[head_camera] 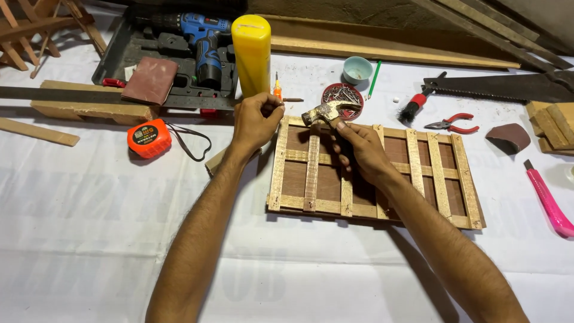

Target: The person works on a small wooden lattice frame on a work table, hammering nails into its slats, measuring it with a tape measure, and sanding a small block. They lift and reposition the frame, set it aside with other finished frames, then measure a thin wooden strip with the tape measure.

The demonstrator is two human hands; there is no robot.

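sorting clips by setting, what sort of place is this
Most likely a small woodworking bench, home or hobby. A handsaw, a cordless drill in its case and a dish of nails surround the slatted wooden frame, and the right hand holds a hammer.

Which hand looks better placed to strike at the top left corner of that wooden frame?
Probably the right hand: it grips the hammer, head close to the wooden frame's corner. The left hand is pinched there, seemingly holding something small.

left hand [256, 119] pinched, right hand [362, 149] fist-closed
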